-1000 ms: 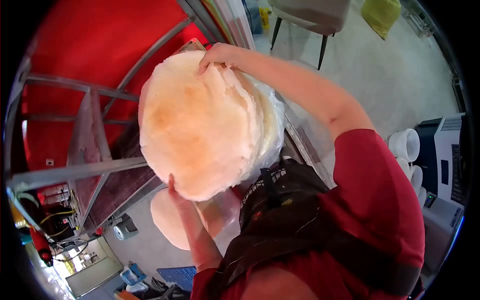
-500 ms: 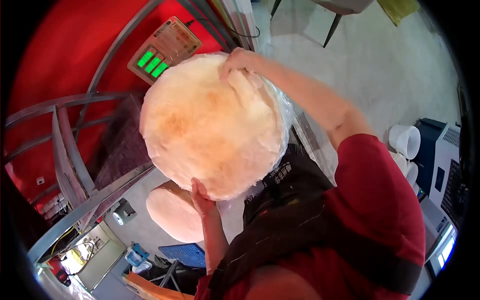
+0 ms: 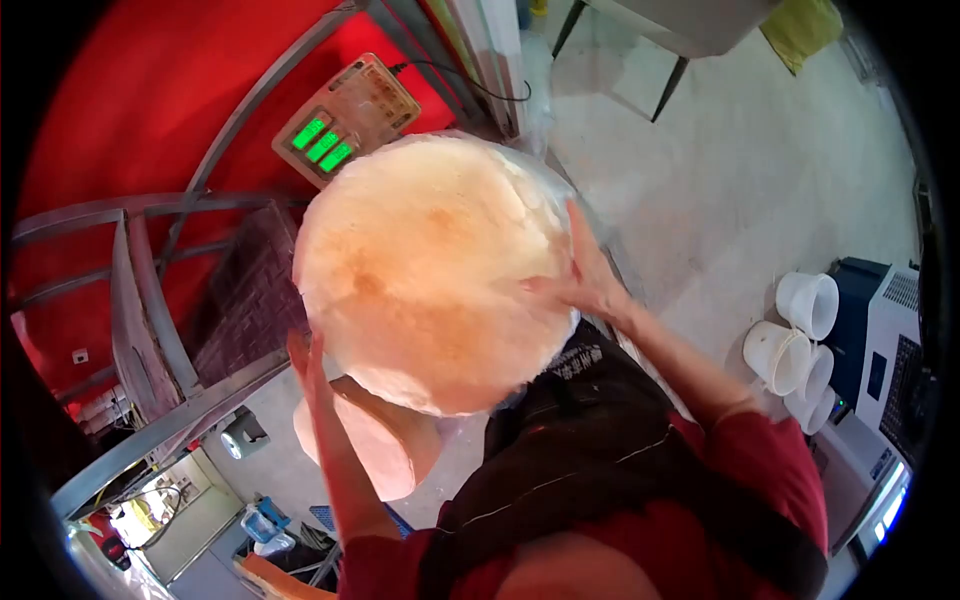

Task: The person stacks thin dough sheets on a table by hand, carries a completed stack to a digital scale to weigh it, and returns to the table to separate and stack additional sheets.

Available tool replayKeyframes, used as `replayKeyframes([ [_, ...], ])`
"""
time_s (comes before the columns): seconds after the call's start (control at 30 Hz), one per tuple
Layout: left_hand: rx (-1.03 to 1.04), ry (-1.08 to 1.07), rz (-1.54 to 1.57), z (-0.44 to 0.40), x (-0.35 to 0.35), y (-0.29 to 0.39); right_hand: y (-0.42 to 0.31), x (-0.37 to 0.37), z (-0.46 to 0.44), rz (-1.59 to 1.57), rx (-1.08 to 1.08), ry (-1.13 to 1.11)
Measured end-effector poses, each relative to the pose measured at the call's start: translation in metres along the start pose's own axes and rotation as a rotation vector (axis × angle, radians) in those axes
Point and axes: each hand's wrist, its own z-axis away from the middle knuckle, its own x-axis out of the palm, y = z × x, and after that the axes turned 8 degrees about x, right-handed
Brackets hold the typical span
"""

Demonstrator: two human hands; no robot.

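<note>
A large round block, cream to pale pink with tan patches on its top, fills the middle of the head view. Clear plastic film shows along its far right side. My right hand lies against the block's right edge, thumb and fingers spread. At the lower left edge is my left hand, its fingers stretched out beside the block; whether it touches is hard to tell. Below, a second pale pink thick block is partly covered by the first block and my left forearm.
A scale display with green lit numbers sits just beyond the block. Metal framing stands at the left, against a red wall. White buckets and a printer-like machine are at the right; a chair stands at the top.
My right hand has left the block's far top edge for its right side. My left hand has shifted left along the near edge. The block appears slightly lower in view.
</note>
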Motion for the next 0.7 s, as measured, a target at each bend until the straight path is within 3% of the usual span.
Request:
replayKeyframes([
  [0.03, 0.066, -0.096, 0.045, -0.028, 0.005, 0.012, 0.004, 0.009, 0.006, -0.071, 0.138, 0.048],
  [0.1, 0.009, -0.218, 0.191, -0.08, 0.011, -0.021, 0.006, 0.022, 0.011, -0.266, 0.413, 0.133],
  [0.17, -0.178, -0.367, 0.088, -0.107, 0.022, -0.022, 0.011, 0.025, 0.002, -0.341, 0.551, 0.156],
  [0.23, -0.617, -0.341, 0.196, -0.117, 0.03, -0.045, -0.014, 0.022, -0.004, -0.719, 0.58, 0.012],
  [0.33, -0.688, -0.272, 0.271, -0.11, 0.042, -0.02, 0.026, 0.023, -0.009, -0.798, 0.684, -0.069],
  [0.37, -0.677, -0.259, 0.306, -0.106, 0.045, -0.011, 0.026, 0.017, -0.01, -0.652, 0.749, -0.053],
  [0.53, -0.51, -0.209, 0.535, -0.091, 0.055, 0.008, 0.025, 0.009, -0.011, -0.87, 0.967, -0.009],
  [0.67, -0.465, -0.341, 0.455, -0.105, 0.039, 0.003, 0.037, 0.004, -0.008, -0.724, 0.9, -0.023],
  [0.7, -0.482, -0.383, 0.418, -0.107, 0.035, 0.003, 0.039, 0.006, -0.006, -0.659, 0.824, 0.064],
])
